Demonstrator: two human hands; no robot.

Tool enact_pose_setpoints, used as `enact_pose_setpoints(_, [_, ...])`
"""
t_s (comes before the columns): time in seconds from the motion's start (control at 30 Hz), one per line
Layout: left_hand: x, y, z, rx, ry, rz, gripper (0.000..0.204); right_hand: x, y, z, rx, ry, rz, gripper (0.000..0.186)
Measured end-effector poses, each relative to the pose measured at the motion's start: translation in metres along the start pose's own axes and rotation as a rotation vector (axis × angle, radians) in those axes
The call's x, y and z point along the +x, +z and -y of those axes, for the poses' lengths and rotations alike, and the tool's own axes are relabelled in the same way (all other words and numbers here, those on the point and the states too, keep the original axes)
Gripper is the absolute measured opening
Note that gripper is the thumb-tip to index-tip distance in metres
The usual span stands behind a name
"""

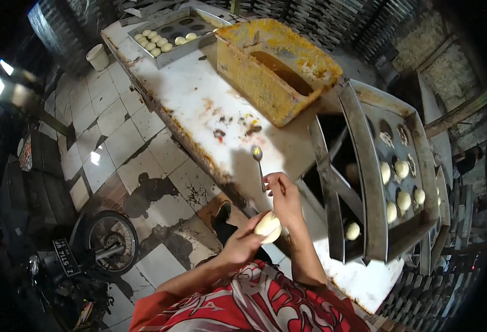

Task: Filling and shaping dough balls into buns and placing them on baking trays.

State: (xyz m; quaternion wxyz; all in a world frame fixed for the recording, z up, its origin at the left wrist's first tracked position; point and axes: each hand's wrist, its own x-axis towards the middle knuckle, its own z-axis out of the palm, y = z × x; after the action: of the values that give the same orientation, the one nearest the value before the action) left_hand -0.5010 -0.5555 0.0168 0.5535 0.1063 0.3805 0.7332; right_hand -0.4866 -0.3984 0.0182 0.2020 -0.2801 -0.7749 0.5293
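Note:
My left hand (242, 243) is closed around a pale, flattened piece of dough (269, 227), held in front of my body near the table's edge. Just above it, my right hand (283, 198) pinches the handle of a metal spoon (258, 155). A dab of something yellow sits in the spoon's bowl, which points away from me over the white tabletop (188, 105). Past the spoon stands a large rectangular tub (243, 83), caked with yellow-orange residue and holding some brown content low inside. Dark and yellow crumbs lie on the table between spoon and tub.
A metal tray (168, 60) with several dough balls (154, 41) is at the far left of the table. Stacked, tilted metal trays (365, 177) with more balls (401, 169) rise at the right. A parked motorcycle (110, 243) and a white bucket (97, 57) stand on the tiled floor.

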Motion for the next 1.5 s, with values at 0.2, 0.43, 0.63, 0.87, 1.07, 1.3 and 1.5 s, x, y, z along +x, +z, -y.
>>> enact_pose_setpoints(0.2, [0.027, -0.094, -0.071, -0.402, -0.287, -0.151, 0.057, 0.063, 0.044, -0.055, -0.696, -0.069, -0.211, 0.017])
enact_pose_setpoints(0.43, [0.115, -0.083, -0.147, 0.658, -0.066, 0.047, 0.053, 0.117, 0.058, 0.043, -0.243, -0.163, -0.339, 0.007])
enact_pose_setpoints(0.63, [0.167, -0.078, -0.235, 0.170, 0.118, 0.541, 0.064, 0.303, 0.000, 0.143, -0.686, -0.396, -0.225, 0.008])
enact_pose_setpoints(0.87, [0.205, -0.203, -0.308, 0.108, -0.302, 0.199, 0.049, 0.443, 0.045, 0.062, -0.940, 0.074, 0.766, 0.014])
enact_pose_setpoints(1.07, [0.211, -0.255, -0.327, -0.090, -0.623, -0.047, 0.044, 0.446, 0.045, 0.042, -0.846, -0.001, 0.872, 0.016])
enact_pose_setpoints(1.3, [0.255, -0.224, -0.342, -0.237, -0.372, 0.257, 0.051, 0.405, -0.011, 0.143, -0.208, 0.762, 0.393, 0.012])
enact_pose_setpoints(1.5, [0.238, -0.199, -0.317, -0.204, -0.499, 0.301, 0.050, 0.419, 0.036, 0.056, -0.971, 0.259, 0.698, 0.015])
